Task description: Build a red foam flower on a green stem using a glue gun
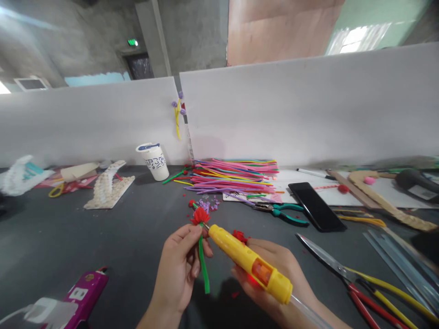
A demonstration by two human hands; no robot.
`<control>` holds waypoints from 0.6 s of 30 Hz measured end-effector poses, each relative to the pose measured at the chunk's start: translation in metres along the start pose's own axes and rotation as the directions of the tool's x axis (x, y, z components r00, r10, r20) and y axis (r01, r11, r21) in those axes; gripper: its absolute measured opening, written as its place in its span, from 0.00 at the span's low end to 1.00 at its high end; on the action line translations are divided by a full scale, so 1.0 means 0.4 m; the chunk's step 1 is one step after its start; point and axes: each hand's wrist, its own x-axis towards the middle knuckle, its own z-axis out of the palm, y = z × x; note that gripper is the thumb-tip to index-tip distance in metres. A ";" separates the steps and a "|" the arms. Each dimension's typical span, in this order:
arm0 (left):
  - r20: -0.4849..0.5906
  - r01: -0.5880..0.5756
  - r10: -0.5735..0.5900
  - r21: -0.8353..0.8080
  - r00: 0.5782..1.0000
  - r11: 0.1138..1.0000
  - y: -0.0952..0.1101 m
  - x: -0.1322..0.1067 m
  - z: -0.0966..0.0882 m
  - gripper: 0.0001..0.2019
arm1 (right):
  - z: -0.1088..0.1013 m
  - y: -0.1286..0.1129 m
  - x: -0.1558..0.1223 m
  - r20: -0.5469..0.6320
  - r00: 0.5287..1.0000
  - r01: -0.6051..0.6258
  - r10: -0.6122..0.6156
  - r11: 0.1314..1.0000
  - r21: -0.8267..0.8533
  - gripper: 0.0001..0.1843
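Note:
My left hand (176, 265) pinches a small flower with red petals (200, 214) and a flat green stem (204, 269) that hangs down below my fingers. My right hand (284, 260) is wrapped around a yellow glue gun (233, 246), pen-shaped, with a clear glue stick (307, 310) coming out of its rear. Its metal nozzle (206, 225) points at the underside of the petals; whether it touches them I cannot tell. Beside my right fingers shows another red petal cluster (240, 236), partly hidden by the glue gun. Purple scraps (209, 204) lie just beyond the flower.
Colourful pipe cleaners (236, 178) are piled at the back, near a white cup (154, 162). To the right are teal pliers (284, 212), a phone (315, 205) and large shears (338, 267). A purple power strip (85, 292) sits front left. A white partition (291, 109) stands behind.

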 end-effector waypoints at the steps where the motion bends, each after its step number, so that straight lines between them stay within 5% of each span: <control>1: 0.000 -0.002 0.002 0.003 1.000 1.000 0.000 0.000 0.000 0.11 | 0.001 0.000 0.000 0.002 1.000 -0.008 0.008 1.000 0.003 0.15; 10: -0.060 -0.072 0.075 0.057 0.995 0.996 0.009 0.012 -0.012 0.13 | 0.001 0.003 0.007 0.039 0.995 -0.094 0.093 0.995 0.032 0.14; 14: -0.142 -0.243 0.252 0.081 0.957 0.967 0.019 0.024 -0.026 0.12 | 0.015 0.007 0.015 0.161 0.958 -0.239 0.236 0.971 -0.002 0.10; 18: -0.077 -0.229 0.236 0.081 0.969 0.970 0.008 0.030 -0.026 0.11 | 0.071 0.002 0.000 0.354 0.891 -0.303 0.285 0.953 -0.004 0.06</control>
